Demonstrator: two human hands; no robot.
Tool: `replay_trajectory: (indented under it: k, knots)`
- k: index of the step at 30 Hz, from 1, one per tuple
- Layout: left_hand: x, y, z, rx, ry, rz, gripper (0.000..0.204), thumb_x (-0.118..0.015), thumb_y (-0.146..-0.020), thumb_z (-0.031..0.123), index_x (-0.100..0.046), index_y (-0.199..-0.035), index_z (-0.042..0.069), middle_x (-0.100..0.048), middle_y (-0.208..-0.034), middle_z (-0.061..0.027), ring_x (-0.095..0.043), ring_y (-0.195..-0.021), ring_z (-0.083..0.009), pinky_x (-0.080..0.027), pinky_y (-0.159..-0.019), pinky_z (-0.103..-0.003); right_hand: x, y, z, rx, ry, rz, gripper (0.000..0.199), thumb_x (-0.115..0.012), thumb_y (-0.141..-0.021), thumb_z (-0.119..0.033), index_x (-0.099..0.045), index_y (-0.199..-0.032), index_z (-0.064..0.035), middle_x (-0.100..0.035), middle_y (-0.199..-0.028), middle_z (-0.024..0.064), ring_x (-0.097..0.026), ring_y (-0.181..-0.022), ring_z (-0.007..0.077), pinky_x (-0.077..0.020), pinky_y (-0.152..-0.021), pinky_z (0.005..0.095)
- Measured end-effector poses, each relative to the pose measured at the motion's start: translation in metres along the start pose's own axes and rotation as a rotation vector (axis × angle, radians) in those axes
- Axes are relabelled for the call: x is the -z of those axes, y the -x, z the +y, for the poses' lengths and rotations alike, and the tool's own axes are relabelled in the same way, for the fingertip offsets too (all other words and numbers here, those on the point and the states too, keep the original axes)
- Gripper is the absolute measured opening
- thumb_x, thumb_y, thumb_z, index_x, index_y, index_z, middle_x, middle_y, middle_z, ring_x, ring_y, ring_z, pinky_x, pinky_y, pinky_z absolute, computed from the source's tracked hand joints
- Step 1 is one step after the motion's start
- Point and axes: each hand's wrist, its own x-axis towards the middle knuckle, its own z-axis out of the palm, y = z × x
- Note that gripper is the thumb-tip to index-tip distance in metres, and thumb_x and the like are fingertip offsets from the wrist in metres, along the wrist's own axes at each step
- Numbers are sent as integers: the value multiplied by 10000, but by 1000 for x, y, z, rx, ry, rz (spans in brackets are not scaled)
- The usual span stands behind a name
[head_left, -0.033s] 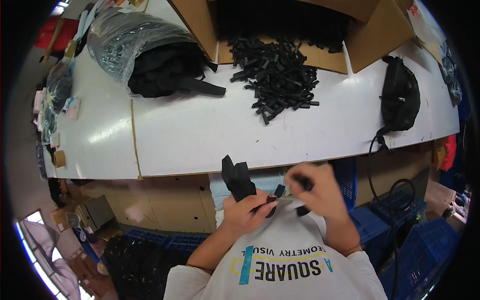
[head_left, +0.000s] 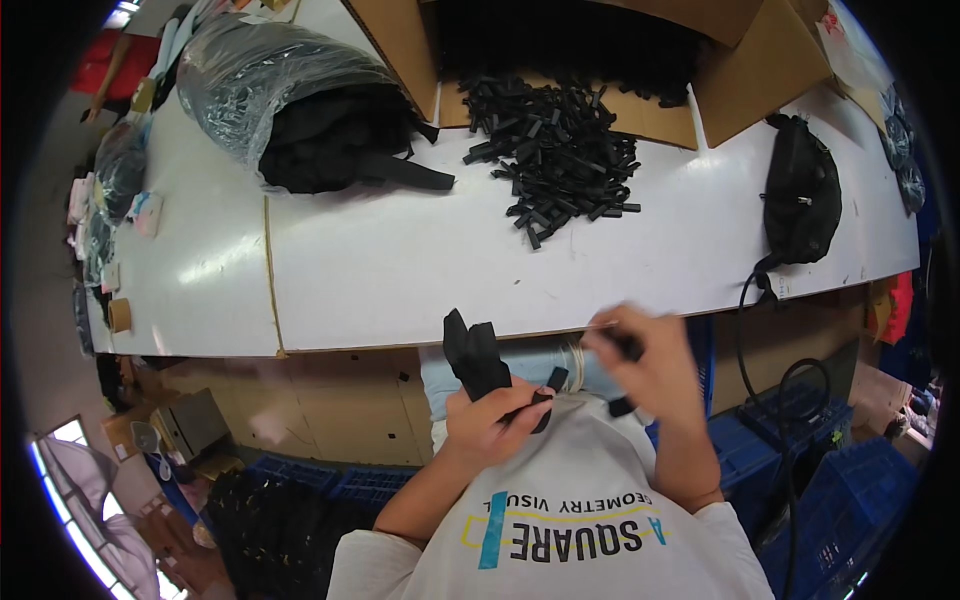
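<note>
My left hand (head_left: pixel 485 425) is closed around a bunch of folded black fabric straps (head_left: pixel 475 352), whose ends stick up above the fist. A short black piece (head_left: pixel 558 379) pokes out beside its thumb and fingertips. My right hand (head_left: pixel 655 365), blurred by motion, is raised at the table's front edge, apart from the left. Its fingers curl around a small dark piece (head_left: pixel 626 344) too smeared to make out in detail. Another black end (head_left: pixel 620 407) shows below that hand; I cannot tell whether it joins what the hand holds.
On the white table (head_left: pixel 400 270) lies a heap of small black pieces (head_left: pixel 560 150), spilling from an open cardboard box (head_left: pixel 765 85). A clear plastic bag (head_left: pixel 225 95) of black straps is at the left. A black pouch (head_left: pixel 802 190) lies at the right; blue crates (head_left: pixel 830 510) stand below.
My right hand has moved slightly up and to the right, away from the left hand, with the dark piece in its fingers. The left hand has hardly moved.
</note>
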Motion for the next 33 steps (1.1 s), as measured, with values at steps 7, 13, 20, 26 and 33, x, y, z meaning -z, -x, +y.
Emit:
replay_trajectory:
  k: [7, 13, 20, 26, 33]
  knots:
    - [11, 6, -1, 63, 44, 5, 114, -706, -653, -57, -623, -720, -16, -642, -675, -129, -609, -583, -162, -478, -543, -236, 36, -95, 51, -117, 402, 371, 263, -688, -763, -155, -597, -951, 4, -622, -724, 191, -601, -680, 352, -462, -632, 398]
    - [16, 12, -11, 13, 106, 139, 137, -715, -649, -46, -600, -694, 14, -639, -833, -186, -584, -626, -147, -468, -552, -239, 19, -114, 67, -104, 433, 300, 247, -665, -769, -135, -599, -969, -5, -641, -793, 196, -612, -770, 377, -466, -671, 425]
    - [24, 3, -3, 119, 148, -18, 162, -702, -661, -54, -555, -675, 14, -643, -836, -178, -575, -613, -133, -455, -568, -236, 26, -105, 63, -97, 378, 269, 183, -620, -755, -73, -574, -912, 8, -635, -774, 188, -613, -725, 350, -475, -656, 381]
    - [13, 9, -12, 113, 220, 1, 206, -698, -703, -49, -510, -648, 13, -652, -827, -121, -476, -470, -44, -368, -437, -184, 33, -79, 53, -12, -28, 459, 100, -582, -742, 9, -532, -828, 22, -577, -659, 57, -561, -617, 105, -449, -594, 251]
    - [13, 1, -6, 180, 172, -96, 115, -684, -702, -77, -598, -749, -17, -662, -800, -130, -595, -608, -133, -463, -552, -228, 40, -44, 22, -173, -481, 356, 63, -549, -764, 54, -539, -818, 22, -552, -653, 36, -544, -583, 83, -399, -554, 191]
